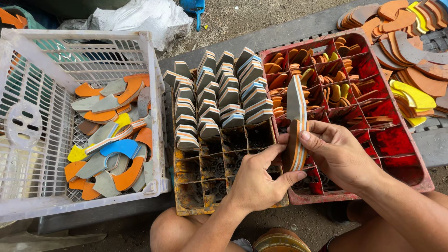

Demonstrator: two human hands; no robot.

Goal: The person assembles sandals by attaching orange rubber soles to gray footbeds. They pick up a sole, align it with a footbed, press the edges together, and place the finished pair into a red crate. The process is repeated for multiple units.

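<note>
Head view. Both hands meet at centre over the seam between two divided crates. Left hand [254, 179] pinches the lower edge of a stack [296, 128] of curved rubber pieces, thumb and fingers clamped on it. Right hand [338, 154] has its grip closed on the same stack from 3 o'clock, thumb pressed to its face. The stack stands upright, grey face outward, orange and blue layers showing at the edge.

Yellow crate [186, 205] at 9 o'clock of the hands: upper cells packed with grey stacks, lower cells bare. Red crate [422, 179] at 1 o'clock: orange and yellow bits in its cells. White basket [154, 116] far at 9 o'clock holds loose mixed cutouts. Loose pile [410, 51] at 2 o'clock.

Risk, as judged: the layers look unbonded; a slack pinch could let them fan out and drop into the cells below.
</note>
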